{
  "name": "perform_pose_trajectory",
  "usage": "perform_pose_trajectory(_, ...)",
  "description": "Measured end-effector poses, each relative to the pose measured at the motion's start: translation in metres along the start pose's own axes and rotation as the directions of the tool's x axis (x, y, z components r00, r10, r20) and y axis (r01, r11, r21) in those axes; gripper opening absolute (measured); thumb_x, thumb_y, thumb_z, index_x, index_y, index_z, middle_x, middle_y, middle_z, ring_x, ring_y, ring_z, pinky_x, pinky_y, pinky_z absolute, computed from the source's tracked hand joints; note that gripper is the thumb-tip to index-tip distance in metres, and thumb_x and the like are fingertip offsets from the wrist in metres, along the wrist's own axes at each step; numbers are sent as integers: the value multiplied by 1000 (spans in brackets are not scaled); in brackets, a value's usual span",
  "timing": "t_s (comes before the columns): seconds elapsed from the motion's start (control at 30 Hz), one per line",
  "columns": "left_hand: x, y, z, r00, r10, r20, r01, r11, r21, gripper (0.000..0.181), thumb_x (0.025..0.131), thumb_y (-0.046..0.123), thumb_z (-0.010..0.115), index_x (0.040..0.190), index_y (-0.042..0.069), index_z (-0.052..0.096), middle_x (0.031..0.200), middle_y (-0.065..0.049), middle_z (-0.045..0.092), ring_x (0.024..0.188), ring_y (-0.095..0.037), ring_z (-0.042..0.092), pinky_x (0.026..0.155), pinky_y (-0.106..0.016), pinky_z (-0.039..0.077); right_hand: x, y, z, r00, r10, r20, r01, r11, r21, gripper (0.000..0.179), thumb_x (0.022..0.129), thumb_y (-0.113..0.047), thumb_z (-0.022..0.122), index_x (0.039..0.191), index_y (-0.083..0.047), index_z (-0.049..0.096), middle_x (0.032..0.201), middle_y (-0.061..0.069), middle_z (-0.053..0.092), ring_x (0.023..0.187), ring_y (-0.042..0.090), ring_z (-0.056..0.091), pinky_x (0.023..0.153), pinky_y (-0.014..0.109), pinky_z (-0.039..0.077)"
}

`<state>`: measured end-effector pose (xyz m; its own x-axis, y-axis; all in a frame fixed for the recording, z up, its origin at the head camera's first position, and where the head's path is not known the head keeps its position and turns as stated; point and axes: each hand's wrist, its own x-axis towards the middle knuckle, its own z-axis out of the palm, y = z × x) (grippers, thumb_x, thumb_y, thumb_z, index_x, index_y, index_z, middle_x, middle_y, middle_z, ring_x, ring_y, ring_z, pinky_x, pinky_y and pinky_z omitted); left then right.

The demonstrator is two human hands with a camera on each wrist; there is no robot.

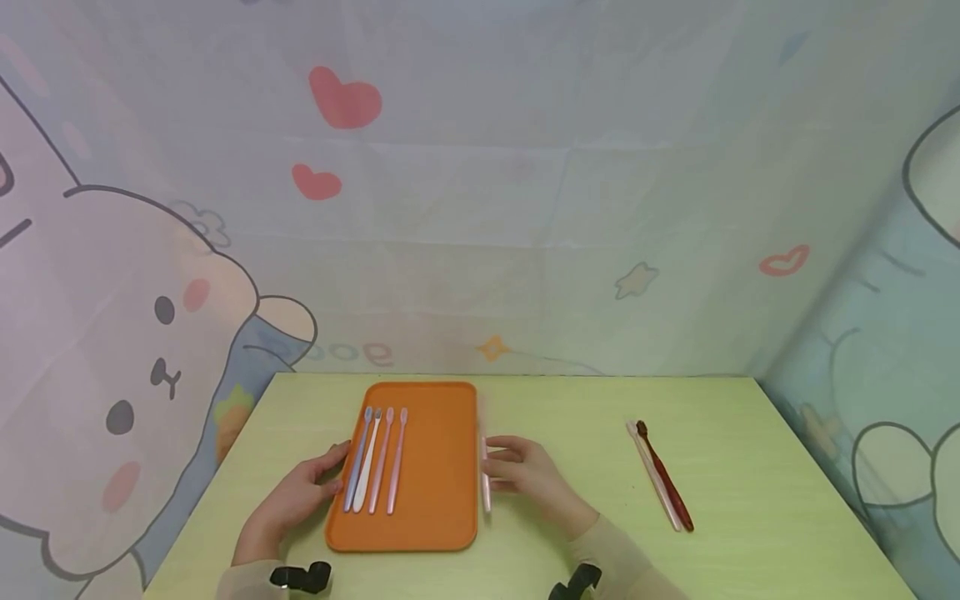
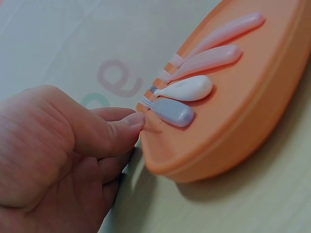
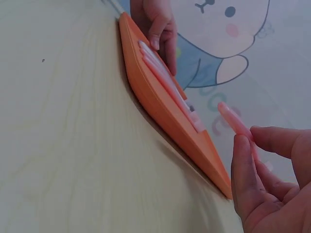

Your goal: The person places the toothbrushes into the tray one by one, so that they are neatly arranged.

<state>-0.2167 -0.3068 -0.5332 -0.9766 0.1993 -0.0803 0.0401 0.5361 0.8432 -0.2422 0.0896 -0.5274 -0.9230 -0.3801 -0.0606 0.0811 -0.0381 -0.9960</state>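
An orange tray (image 1: 442, 467) lies on the table, holding a blue toothbrush (image 1: 352, 483), a white toothbrush (image 1: 363, 483) and two pink toothbrushes (image 2: 209, 60) side by side toward its left. My left hand (image 1: 300, 492) grips the tray's left edge, its thumb (image 2: 129, 124) at the rim beside the blue toothbrush. Between thumb and fingers, my right hand (image 1: 528, 475) pinches another pink toothbrush (image 3: 233, 119). That brush is held just off the tray's right edge, handle end toward me in the head view.
Toward the right side of the table, a dark red toothbrush (image 1: 669, 483) and a pale pink toothbrush (image 1: 656, 487) lie close together. A cartoon-printed cloth (image 1: 525, 208) hangs behind the yellow-green table (image 1: 750, 467).
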Motion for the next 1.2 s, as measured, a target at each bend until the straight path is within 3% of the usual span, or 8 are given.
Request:
perform_pose_trajectory(0.5, -2, 6, -1, 1000, -12, 8, 12, 1000, 24, 65, 101, -2, 62, 161, -7, 38, 167, -30, 31, 158, -51, 20, 126, -65, 16, 7, 1, 19, 1000, 6, 26, -6, 1000, 26, 52, 101, -6, 72, 147, 12, 54, 129, 32, 68, 95, 16, 73, 88, 39, 64)
perform_pose_trajectory(0.83, -1, 4, 0, 1000, -7, 7, 6, 1000, 26, 65, 101, -1, 62, 161, -6, 39, 167, -29, 32, 157, -50, 21, 126, -65, 16, 9, 3, 34, 999, 8, 32, -10, 999, 36, 51, 100, -6, 72, 145, 11, 57, 129, 29, 69, 92, 15, 72, 79, 30, 63)
perform_pose_trajectory(1.2, -1, 2, -1, 1000, 0, 7, 0, 1000, 24, 65, 101, -2, 62, 161, -6, 39, 167, -29, 32, 158, -50, 20, 126, -65, 16, 16, 9, 53, 999, 14, 35, -16, 998, 60, 48, 98, -2, 73, 142, 12, 59, 124, 26, 71, 92, 17, 73, 82, 34, 64)
